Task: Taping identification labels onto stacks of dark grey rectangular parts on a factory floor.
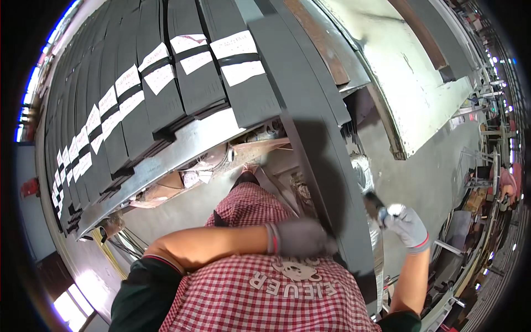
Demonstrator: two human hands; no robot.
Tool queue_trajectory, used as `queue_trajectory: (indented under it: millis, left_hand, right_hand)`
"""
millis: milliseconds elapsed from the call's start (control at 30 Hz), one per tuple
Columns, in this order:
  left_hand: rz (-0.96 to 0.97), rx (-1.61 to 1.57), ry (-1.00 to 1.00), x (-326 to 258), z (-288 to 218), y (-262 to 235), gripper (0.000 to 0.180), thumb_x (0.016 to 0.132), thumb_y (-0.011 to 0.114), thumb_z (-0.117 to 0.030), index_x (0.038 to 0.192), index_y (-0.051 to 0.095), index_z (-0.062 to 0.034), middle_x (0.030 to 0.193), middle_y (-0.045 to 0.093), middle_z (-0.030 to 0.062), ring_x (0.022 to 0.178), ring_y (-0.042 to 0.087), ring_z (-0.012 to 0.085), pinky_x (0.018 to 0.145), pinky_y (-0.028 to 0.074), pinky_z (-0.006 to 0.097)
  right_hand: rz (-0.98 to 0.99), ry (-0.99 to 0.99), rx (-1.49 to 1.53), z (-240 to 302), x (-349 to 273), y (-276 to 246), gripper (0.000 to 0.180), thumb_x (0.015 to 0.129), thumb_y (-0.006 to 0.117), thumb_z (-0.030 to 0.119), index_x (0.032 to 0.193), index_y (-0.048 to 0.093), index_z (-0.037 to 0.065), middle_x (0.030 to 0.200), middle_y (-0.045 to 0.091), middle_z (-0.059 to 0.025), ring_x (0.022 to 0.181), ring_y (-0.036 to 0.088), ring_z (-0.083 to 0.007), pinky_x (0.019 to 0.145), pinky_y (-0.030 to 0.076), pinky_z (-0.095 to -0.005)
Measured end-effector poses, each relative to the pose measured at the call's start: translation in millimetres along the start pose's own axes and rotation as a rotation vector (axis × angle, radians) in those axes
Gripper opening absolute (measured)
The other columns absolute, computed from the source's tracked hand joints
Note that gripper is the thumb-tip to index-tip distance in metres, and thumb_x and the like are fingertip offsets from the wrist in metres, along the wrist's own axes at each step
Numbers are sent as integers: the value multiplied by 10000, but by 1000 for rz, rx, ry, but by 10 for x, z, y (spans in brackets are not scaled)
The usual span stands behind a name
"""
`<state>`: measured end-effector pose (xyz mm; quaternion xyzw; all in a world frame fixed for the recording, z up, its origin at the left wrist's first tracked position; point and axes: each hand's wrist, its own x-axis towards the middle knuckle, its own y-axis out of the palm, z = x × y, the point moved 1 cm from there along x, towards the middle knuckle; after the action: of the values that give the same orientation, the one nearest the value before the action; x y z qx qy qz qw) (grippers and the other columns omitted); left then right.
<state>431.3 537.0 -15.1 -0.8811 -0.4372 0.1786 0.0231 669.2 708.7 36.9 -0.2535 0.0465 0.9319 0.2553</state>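
Red-and-white check on the apron (260, 293), with a white emblem at its chest. Grey knit glove on the left hand (301, 238); pale grey glove, red-trimmed at the cuff, on the right hand (408, 226). Dark grey on the long panel (326, 166) beside the apron. Beyond the apron, black stacked strips (166, 94), white-labelled.

two gloved hands: left hand (301, 237), right hand (408, 226). one long dark grey strip (326, 160) under them. one dark-handled tool (375, 203). roughly a dozen stacks of dark strips (166, 94) on the rack, too crowded leftward to count exactly.
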Motion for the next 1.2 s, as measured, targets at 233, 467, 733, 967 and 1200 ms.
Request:
queue_trajectory:
  millis: [233,467,733,967,1200]
  left_hand:
    - [-340,-208,-243,-31,77,-313,718,970,368,-596,772,668,26,724,649,201,680,633,352,715,500,429]
    - [-567,-33,-175,-118,236,-517,650,967,427,-560,806,655,27,726,633,212,714,640,348,712,504,397]
    - [-805,153,47,-501,-387,-859,268,870,660,-314,847,645,-47,744,631,105,688,639,268,620,498,350]
    - [-751,127,159,-1028,124,-863,141,827,673,-192,780,634,-65,725,614,80,678,614,282,619,497,365]
    - [-714,-587,206,119,1464,-792,197,877,658,-103,1023,667,29,1015,646,93,995,618,199,878,497,338]
  right_hand:
    - [-283,-9,43,-47,342,512,311,928,620,300,939,659,-8,788,573,8,687,474,-55,601,367,-207]
    - [-366,-179,86,218,443,550,175,898,629,161,981,648,8,778,589,34,732,496,-48,693,421,-215]
    - [-44,-798,-1202,1507,658,982,173,738,671,65,911,661,72,770,650,-141,697,593,-338,922,450,-452]
    - [125,-669,-1166,1431,1302,174,155,787,642,61,941,658,48,833,678,-152,762,651,-312,747,512,-372]
    - [242,-339,-1077,-82,2231,27,303,849,598,115,1138,632,33,1076,669,-181,979,633,-345,872,494,-364]
